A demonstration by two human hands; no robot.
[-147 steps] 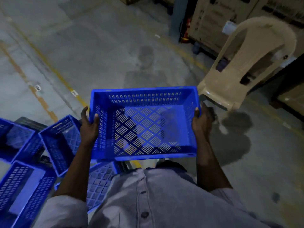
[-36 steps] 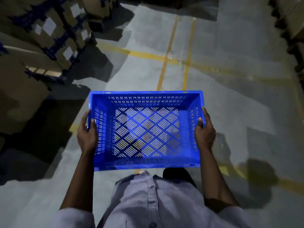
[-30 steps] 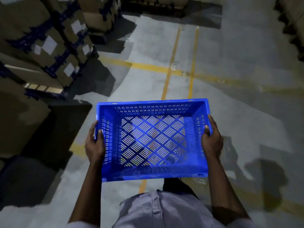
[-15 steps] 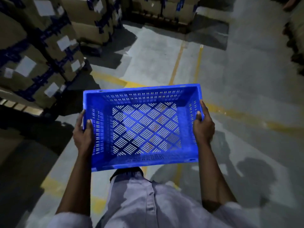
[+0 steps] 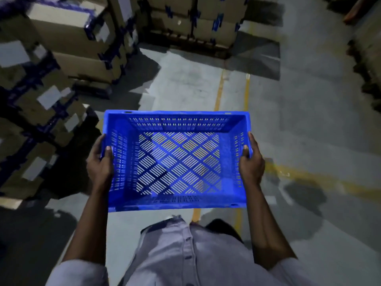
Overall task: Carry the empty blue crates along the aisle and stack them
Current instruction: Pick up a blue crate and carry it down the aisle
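Over aisle [image 5: 299,120] — blue crate [image 5: 177,162] | left hand [image 5: 100,164], right hand [image 5: 251,164] fingers clamped on it | cartons [image 5: 195,27] nearer

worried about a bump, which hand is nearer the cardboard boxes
Left. The left hand grips the blue crate on the side toward the cardboard boxes; the right hand grips the opposite side, farther off.
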